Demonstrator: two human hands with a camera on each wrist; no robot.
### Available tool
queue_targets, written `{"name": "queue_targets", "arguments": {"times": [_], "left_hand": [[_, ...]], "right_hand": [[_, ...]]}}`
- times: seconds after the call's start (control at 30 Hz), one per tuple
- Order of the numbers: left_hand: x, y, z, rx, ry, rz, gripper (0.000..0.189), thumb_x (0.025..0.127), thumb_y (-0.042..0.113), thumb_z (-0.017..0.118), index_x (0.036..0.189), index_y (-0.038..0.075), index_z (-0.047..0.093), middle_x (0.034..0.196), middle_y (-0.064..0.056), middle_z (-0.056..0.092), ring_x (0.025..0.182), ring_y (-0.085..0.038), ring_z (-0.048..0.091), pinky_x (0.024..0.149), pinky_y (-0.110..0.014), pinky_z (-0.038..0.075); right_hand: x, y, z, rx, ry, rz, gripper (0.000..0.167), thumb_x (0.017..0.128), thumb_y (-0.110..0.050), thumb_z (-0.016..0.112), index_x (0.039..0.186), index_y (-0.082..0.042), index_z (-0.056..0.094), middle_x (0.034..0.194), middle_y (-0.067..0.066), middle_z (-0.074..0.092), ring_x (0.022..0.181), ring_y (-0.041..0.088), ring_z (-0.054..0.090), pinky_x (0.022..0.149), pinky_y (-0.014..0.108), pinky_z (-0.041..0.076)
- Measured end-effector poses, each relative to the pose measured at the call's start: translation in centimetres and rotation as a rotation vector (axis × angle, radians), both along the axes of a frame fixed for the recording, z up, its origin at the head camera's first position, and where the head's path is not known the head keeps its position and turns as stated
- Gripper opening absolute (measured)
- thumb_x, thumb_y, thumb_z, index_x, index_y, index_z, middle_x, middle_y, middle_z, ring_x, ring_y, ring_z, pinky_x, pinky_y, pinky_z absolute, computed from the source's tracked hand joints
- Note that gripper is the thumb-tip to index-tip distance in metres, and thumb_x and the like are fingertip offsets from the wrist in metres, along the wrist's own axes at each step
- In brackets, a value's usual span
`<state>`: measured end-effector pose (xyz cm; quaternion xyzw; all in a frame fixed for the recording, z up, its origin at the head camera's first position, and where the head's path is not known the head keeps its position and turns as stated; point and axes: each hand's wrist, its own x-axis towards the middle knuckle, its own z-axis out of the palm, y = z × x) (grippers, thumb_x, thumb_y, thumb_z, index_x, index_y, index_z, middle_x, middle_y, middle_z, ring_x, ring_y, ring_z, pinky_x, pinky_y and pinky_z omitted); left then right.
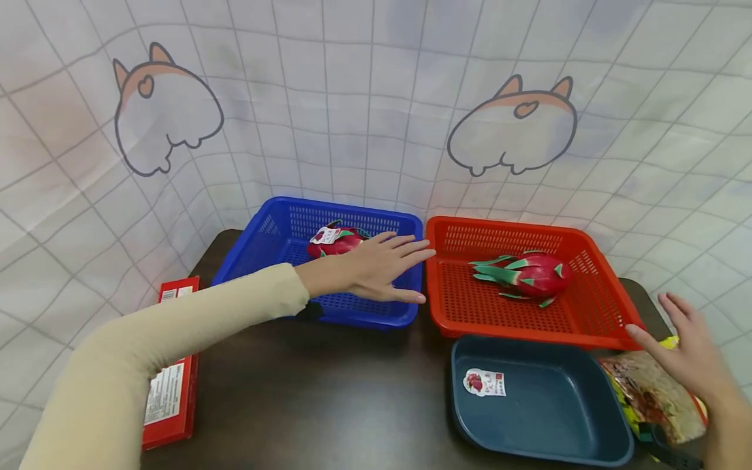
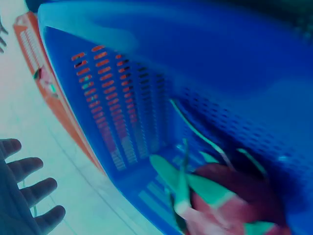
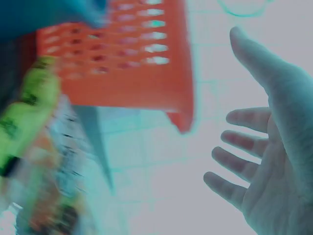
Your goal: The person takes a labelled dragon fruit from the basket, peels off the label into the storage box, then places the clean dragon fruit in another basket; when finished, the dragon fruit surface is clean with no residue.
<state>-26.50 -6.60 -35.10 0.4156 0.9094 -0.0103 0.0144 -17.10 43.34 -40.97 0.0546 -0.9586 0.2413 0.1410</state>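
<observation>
My left hand [image 1: 382, 266], fingers straight and spread, is over the right part of the blue basket [image 1: 376, 318] and holds nothing. In that basket lies a dragon fruit [image 1: 343, 245] bearing a white label, partly covered by the hand in the head view. The left wrist view shows the green-scaled fruit [image 2: 230, 198] close up. At the far right my right hand [image 1: 693, 359], its fingers extended and apart, is near the red basket's [image 1: 517, 336] front right corner, above a food packet [image 1: 652, 391]. A second dragon fruit [image 1: 537, 277] lies on its side inside the red basket.
In front of the red basket stands a dark blue-grey tub [image 1: 540, 405] with a dragon fruit sticker [image 1: 484, 382] in it. A red box [image 1: 176, 418] lies at the left of the dark table [image 1: 329, 391]. A checked curtain [image 1: 376, 98] hangs behind the baskets.
</observation>
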Motion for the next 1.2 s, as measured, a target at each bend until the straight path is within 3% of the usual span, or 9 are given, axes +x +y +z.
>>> {"name": "queue_targets", "arguments": {"times": [0.23, 0.27, 0.47, 0.5, 0.63, 0.77, 0.93, 1.03, 1.2], "left_hand": [[1.4, -5.5, -0.8, 0.128, 0.038, 0.16, 0.086, 0.087, 0.078, 0.033, 0.156, 0.031, 0.014, 0.164, 0.003, 0.016, 0.152, -0.025, 0.018, 0.122, -0.053, 0.014], [1.6, -6.2, -0.9, 0.145, 0.048, 0.186, 0.086, 0.087, 0.078, 0.033, 0.156, 0.03, 0.015, 0.164, 0.002, 0.017, 0.151, -0.027, 0.018, 0.122, -0.054, 0.013], [3.3, -9.5, -2.3, 0.223, 0.058, 0.345, 0.088, 0.087, 0.076, 0.037, 0.156, 0.023, 0.021, 0.164, -0.004, 0.019, 0.151, -0.03, 0.016, 0.121, -0.057, 0.013], [3.6, -9.9, -2.6, 0.227, 0.051, 0.369, 0.088, 0.087, 0.077, 0.037, 0.156, 0.023, 0.021, 0.164, -0.005, 0.018, 0.152, -0.03, 0.016, 0.121, -0.057, 0.013], [4.8, -11.3, -3.1, 0.279, 0.006, 0.461, 0.09, 0.086, 0.077, 0.039, 0.156, 0.024, 0.018, 0.164, -0.006, 0.017, 0.151, -0.034, 0.015, 0.12, -0.061, 0.011], [6.1, -12.5, -3.0, 0.351, -0.028, 0.555, 0.092, 0.085, 0.075, 0.043, 0.157, 0.024, 0.016, 0.164, -0.007, 0.015, 0.15, -0.037, 0.015, 0.119, -0.063, 0.01], [7.5, -13.4, -3.4, 0.448, -0.045, 0.681, 0.093, 0.086, 0.073, 0.044, 0.157, 0.022, 0.013, 0.164, -0.012, 0.012, 0.15, -0.042, 0.011, 0.118, -0.066, 0.006], [8.1, -13.7, -4.2, 0.496, -0.024, 0.76, 0.093, 0.086, 0.074, 0.042, 0.157, 0.02, 0.013, 0.164, -0.014, 0.012, 0.149, -0.044, 0.01, 0.116, -0.068, 0.006], [8.2, -14.7, -4.8, 0.534, 0.042, 0.88, 0.097, 0.086, 0.075, 0.041, 0.157, 0.016, 0.012, 0.162, -0.019, 0.013, 0.147, -0.048, 0.01, 0.114, -0.071, 0.004]], "right_hand": [[1.6, -0.6, 2.1, 0.011, 0.108, -0.101, 0.074, 0.096, -0.026, 0.059, 0.15, 0.008, 0.021, 0.154, 0.036, 0.015, 0.134, 0.058, 0.02, 0.104, 0.076, 0.02], [1.6, -1.0, 2.3, 0.014, 0.123, -0.091, 0.074, 0.095, -0.025, 0.06, 0.15, 0.006, 0.022, 0.154, 0.035, 0.018, 0.132, 0.058, 0.023, 0.11, 0.07, 0.021], [1.4, -3.2, 3.5, 0.075, 0.096, 0.021, 0.078, 0.092, -0.027, 0.065, 0.151, 0.003, 0.024, 0.151, 0.035, 0.024, 0.13, 0.058, 0.026, 0.106, 0.073, 0.02], [1.2, -3.6, 3.8, 0.086, 0.082, 0.033, 0.079, 0.092, -0.028, 0.065, 0.151, 0.003, 0.023, 0.15, 0.036, 0.024, 0.13, 0.058, 0.026, 0.097, 0.078, 0.021], [0.4, -5.6, 4.9, 0.112, 0.041, 0.081, 0.083, 0.09, -0.031, 0.067, 0.153, -0.001, 0.023, 0.146, 0.037, 0.029, 0.125, 0.056, 0.031, 0.087, 0.077, 0.029], [-1.0, -8.7, 6.2, 0.109, -0.005, 0.203, 0.086, 0.088, -0.032, 0.07, 0.154, -0.007, 0.021, 0.148, 0.033, 0.032, 0.126, 0.054, 0.033, 0.087, 0.076, 0.031], [-2.8, -14.3, 7.3, 0.226, -0.032, 0.368, 0.087, 0.086, -0.041, 0.071, 0.154, -0.014, 0.024, 0.148, 0.026, 0.038, 0.129, 0.048, 0.038, 0.091, 0.072, 0.039], [-3.7, -17.8, 7.3, 0.323, -0.063, 0.446, 0.086, 0.084, -0.051, 0.068, 0.153, -0.017, 0.029, 0.148, 0.021, 0.041, 0.13, 0.042, 0.043, 0.091, 0.066, 0.046], [-6.1, -23.6, 7.0, 0.445, -0.1, 0.582, 0.085, 0.083, -0.061, 0.061, 0.151, -0.019, 0.034, 0.15, 0.015, 0.043, 0.133, 0.038, 0.046, 0.099, 0.062, 0.045]]}}
